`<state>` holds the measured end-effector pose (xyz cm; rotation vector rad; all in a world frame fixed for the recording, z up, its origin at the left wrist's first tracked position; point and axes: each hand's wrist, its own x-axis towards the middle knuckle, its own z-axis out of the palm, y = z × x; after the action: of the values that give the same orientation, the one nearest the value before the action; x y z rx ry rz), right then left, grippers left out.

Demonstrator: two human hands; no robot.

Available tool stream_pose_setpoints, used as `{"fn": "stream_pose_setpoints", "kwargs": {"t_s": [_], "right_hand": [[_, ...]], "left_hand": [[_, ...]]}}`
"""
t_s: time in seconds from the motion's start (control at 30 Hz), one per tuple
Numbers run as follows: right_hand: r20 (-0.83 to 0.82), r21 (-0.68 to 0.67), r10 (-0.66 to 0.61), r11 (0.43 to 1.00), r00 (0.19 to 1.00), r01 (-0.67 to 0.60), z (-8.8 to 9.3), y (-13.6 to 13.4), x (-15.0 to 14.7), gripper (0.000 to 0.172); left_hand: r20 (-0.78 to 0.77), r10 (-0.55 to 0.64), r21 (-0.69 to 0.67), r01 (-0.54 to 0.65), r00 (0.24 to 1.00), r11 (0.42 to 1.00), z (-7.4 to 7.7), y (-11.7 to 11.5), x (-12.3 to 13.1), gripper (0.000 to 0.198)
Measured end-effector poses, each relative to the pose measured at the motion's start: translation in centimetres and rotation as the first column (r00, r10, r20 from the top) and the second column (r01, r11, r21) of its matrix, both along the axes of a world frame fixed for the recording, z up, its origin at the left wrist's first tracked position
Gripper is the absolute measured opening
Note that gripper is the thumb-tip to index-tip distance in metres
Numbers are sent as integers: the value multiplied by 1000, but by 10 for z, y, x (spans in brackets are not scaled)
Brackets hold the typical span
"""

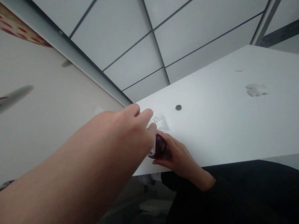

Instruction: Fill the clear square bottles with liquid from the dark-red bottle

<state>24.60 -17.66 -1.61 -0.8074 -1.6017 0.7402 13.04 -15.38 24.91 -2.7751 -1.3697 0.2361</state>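
Note:
My right hand [181, 157] comes in from the lower right and wraps around a dark red, shiny, rounded container [160, 145] near the table's front edge. Its fingers lie along the far side and its thumb along the near side. My left hand [135, 123] reaches across from the left, fingers curled, right against the container's left side. It covers much of that end, where a pale edge shows. Whatever those curled fingers grip is hidden from me. Just beyond both hands lies a crumpled clear plastic bag [161, 122]. A small dark round cap-like disc [178, 107] rests farther back.
The white table [221, 124] stretches to the right, with a crumpled translucent piece [255, 89] on it. A wall [46, 102] stands close on the left. White panels with dark seams [130, 37] rise behind the table. Below its front edge are dim, unclear objects.

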Motion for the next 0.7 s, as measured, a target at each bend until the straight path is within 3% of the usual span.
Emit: {"fn": "stream_pose_setpoints", "kwargs": {"t_s": [0.1, 0.37, 0.57, 0.7], "right_hand": [[14, 5, -11, 1000, 1000, 11, -1, -1, 0, 100], [53, -21, -29, 999, 998, 30, -4, -1, 0, 101], [65, -45, -31, 998, 997, 34, -6, -2, 0, 96], [83, -82, -25, 996, 996, 32, -6, -3, 2, 94]], "left_hand": [[-87, -62, 0, 62, 994, 998, 2, -1, -5, 24], [-1, -56, -27, 56, 998, 998, -13, 9, -55, 42], [81, 17, -22, -15, 997, 1000, -32, 14, -86, 61], [137, 55, 9, -57, 989, 998, -55, 18, -107, 64]]}}
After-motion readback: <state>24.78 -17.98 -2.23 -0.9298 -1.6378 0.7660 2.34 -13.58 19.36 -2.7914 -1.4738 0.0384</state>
